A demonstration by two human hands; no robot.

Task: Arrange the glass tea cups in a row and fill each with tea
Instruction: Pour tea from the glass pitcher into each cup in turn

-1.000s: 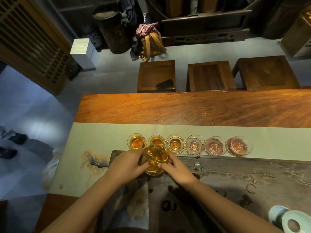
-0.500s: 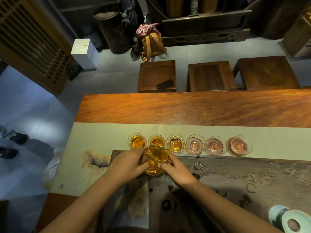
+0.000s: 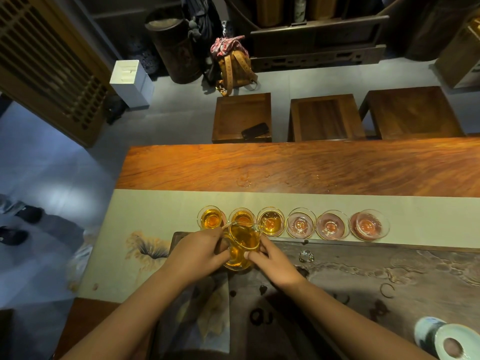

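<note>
Six glass tea cups are standing in a row on the cream table runner [image 3: 161, 203]. The first cup [image 3: 211, 219] and second cup [image 3: 242, 216] are holding amber tea; the third cup [image 3: 271, 221] is taking tea now. The left hand [image 3: 197, 253] is wrapping the glass pitcher [image 3: 242, 245] at its handle side while the right hand [image 3: 270, 261] is pressing fingertips against its wall, both closed on it. The spout is tipping over the third cup's near rim. Judgement: the tilt should be kept shallow and eased back upright before shifting right. The fourth cup [image 3: 300, 223], fifth cup [image 3: 332, 226] and sixth cup [image 3: 368, 224] appear unfilled. Rims are nearly touching, so drips between cups are the risk. Nothing is blocking the rightward path; a small metal ring [image 3: 306, 255] is lying on the dark tea tray [image 3: 389, 268], near the right hand.
</note>
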